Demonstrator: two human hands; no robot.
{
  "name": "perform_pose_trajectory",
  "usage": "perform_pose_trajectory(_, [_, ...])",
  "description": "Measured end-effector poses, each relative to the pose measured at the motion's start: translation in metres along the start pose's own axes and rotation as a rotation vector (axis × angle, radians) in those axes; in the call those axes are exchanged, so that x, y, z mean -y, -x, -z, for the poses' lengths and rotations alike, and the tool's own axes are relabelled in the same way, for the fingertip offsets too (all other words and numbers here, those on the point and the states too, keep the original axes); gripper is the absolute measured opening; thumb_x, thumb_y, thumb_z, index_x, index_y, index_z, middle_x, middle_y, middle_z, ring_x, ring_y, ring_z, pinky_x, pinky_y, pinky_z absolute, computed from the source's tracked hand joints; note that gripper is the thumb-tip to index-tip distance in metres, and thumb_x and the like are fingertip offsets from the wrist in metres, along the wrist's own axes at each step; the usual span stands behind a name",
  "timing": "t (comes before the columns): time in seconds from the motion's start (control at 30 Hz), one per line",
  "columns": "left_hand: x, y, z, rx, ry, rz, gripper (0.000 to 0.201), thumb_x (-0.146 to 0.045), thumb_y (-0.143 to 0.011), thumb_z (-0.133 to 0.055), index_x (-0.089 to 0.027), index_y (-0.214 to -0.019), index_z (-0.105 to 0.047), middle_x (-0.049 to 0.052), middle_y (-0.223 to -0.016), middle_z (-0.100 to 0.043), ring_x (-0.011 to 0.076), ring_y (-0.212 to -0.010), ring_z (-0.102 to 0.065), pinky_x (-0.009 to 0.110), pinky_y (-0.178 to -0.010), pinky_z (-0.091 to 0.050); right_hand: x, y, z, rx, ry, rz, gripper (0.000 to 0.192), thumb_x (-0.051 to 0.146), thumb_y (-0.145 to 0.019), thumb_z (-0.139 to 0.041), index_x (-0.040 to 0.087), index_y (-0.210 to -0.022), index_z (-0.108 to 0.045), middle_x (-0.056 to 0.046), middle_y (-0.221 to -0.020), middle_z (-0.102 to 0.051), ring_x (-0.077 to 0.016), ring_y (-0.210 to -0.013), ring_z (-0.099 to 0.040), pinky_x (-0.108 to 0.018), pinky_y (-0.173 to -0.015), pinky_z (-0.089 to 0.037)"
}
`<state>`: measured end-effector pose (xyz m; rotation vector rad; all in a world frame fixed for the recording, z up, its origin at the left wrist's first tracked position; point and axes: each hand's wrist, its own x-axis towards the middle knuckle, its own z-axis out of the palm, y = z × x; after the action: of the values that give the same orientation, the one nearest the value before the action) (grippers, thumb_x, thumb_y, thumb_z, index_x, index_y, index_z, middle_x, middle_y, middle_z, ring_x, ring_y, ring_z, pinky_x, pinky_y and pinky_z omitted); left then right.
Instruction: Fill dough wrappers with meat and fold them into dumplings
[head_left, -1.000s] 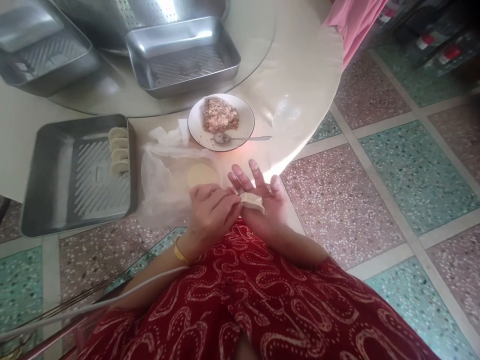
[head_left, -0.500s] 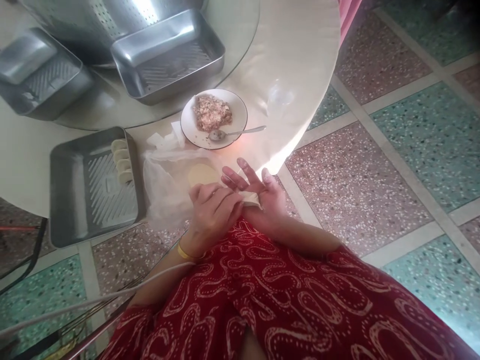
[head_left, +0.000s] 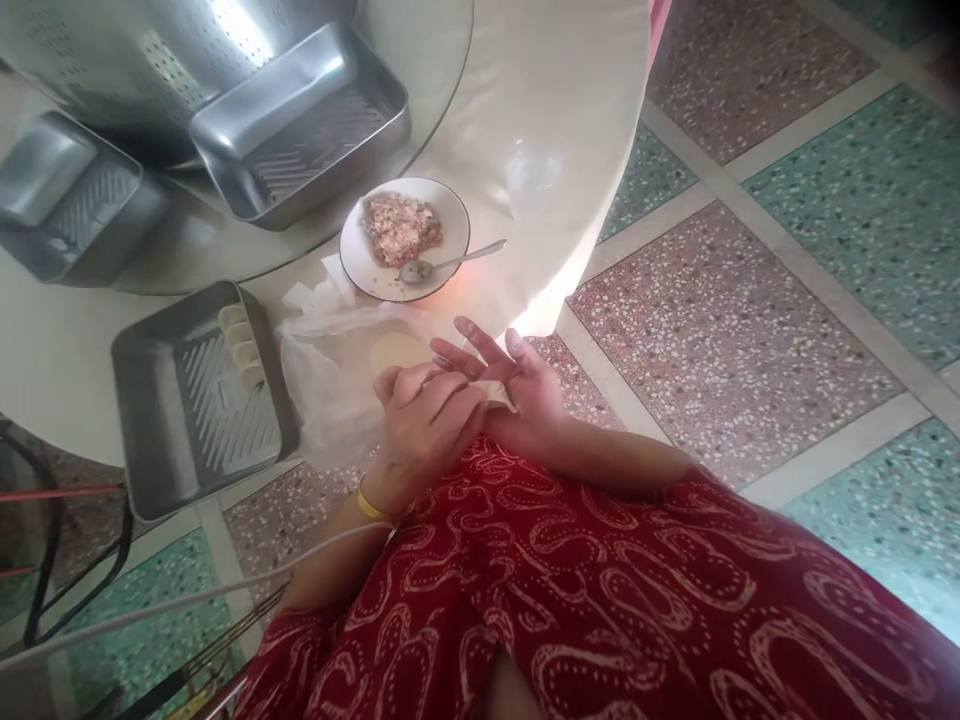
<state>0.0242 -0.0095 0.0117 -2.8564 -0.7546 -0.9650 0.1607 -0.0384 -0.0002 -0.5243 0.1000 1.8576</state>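
My left hand, with a yellow band at its wrist, curls its fingers over a pale folded dumpling. On the other side my right hand is turned palm up and bears the dumpling near its thumb side, its other fingers stretched out. Most of the dumpling is hidden between the hands. Just beyond them, round dough wrappers lie on or in a clear plastic bag. A white plate holds minced filling and a metal spoon. Several finished dumplings line one side of a metal tray.
Two more metal trays and a large perforated steel pot stand on the glass turntable. White paper lies beside the plate. A pale cable crosses at lower left. The round table's edge curves at right.
The view has shifted slightly, so the trays and plate sit differently in the picture. My hands stay together on the dumpling, with only small finger movement.
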Motion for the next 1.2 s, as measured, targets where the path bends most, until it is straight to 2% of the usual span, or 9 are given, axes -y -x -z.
perform_pose_trajectory(0.2, [0.0, 0.0, -0.004, 0.03, 0.048, 0.012, 0.014, -0.016, -0.084, -0.066, -0.023, -0.096, -0.063, 0.004, -0.089, -0.067, 0.0202, -0.086, -0.055, 0.038, -0.081, -0.044, 0.001, -0.001, 0.002, 0.017, 0.015, 0.019, 0.038, 0.054, -0.092, -0.041, 0.03, -0.112, -0.064, -0.002, -0.11, -0.072, -0.0199, -0.093, -0.067, -0.04, -0.084, -0.056])
perform_pose_trajectory(0.37, [0.001, -0.003, -0.006, 0.082, 0.089, -0.012, 0.012, -0.017, -0.085, -0.065, -0.025, -0.093, -0.061, 0.002, -0.091, -0.066, 0.0198, -0.087, -0.056, 0.039, -0.08, -0.043, 0.003, 0.0, 0.005, 0.031, 0.026, 0.0, 0.039, 0.053, -0.093, -0.038, 0.029, -0.113, -0.063, -0.002, -0.111, -0.072, -0.0186, -0.085, -0.067, -0.038, -0.077, -0.058])
perform_pose_trajectory(0.53, [0.001, -0.005, -0.008, 0.104, 0.12, -0.003, 0.016, -0.019, -0.086, -0.064, -0.026, -0.099, -0.064, 0.004, -0.098, -0.065, 0.0215, -0.094, -0.053, 0.041, -0.083, -0.041, 0.003, 0.0, 0.01, 0.057, 0.027, -0.004, 0.04, 0.055, -0.092, -0.043, 0.028, -0.115, -0.062, -0.004, -0.116, -0.07, -0.0204, -0.092, -0.068, -0.04, -0.082, -0.058])
perform_pose_trajectory(0.77, [0.001, -0.011, -0.013, 0.116, 0.159, -0.064, 0.006, -0.02, -0.086, -0.064, -0.026, -0.088, -0.062, 0.002, -0.095, -0.06, 0.0202, -0.09, -0.051, 0.038, -0.078, -0.041, 0.003, -0.001, 0.009, 0.071, 0.02, -0.003, 0.043, 0.053, -0.094, -0.035, 0.025, -0.119, -0.056, -0.002, -0.098, -0.071, -0.0178, -0.082, -0.069, -0.041, -0.091, -0.056])
perform_pose_trajectory(0.9, [0.002, -0.009, -0.015, 0.163, 0.195, -0.026, 0.012, -0.023, -0.087, -0.063, -0.03, -0.097, -0.061, 0.001, -0.098, -0.06, 0.0198, -0.088, -0.052, 0.039, -0.08, -0.042, 0.005, 0.0, 0.006, 0.043, 0.029, -0.021, 0.043, 0.053, -0.095, -0.03, 0.025, -0.118, -0.054, -0.001, -0.091, -0.071, -0.0184, -0.082, -0.069, -0.041, -0.092, -0.054])
perform_pose_trajectory(1.1, [0.002, -0.013, -0.017, 0.169, 0.244, -0.065, 0.01, -0.022, -0.088, -0.059, -0.029, -0.095, -0.061, 0.0, -0.099, -0.061, 0.0198, -0.09, -0.054, 0.039, -0.079, -0.041, 0.001, -0.002, 0.013, 0.075, 0.057, -0.017, 0.047, 0.06, -0.089, -0.039, 0.025, -0.114, -0.056, -0.004, -0.091, -0.07, -0.0224, -0.089, -0.069, -0.046, -0.092, -0.055])
perform_pose_trajectory(1.2, [0.001, -0.017, -0.018, 0.179, 0.287, -0.074, 0.011, -0.019, -0.088, -0.057, -0.028, -0.094, -0.06, 0.001, -0.099, -0.06, 0.0194, -0.088, -0.054, 0.038, -0.078, -0.041, 0.0, -0.003, 0.015, 0.118, 0.023, 0.011, 0.045, 0.059, -0.089, -0.041, 0.023, -0.112, -0.057, -0.005, -0.09, -0.07, -0.0212, -0.092, -0.069, -0.043, -0.095, -0.056])
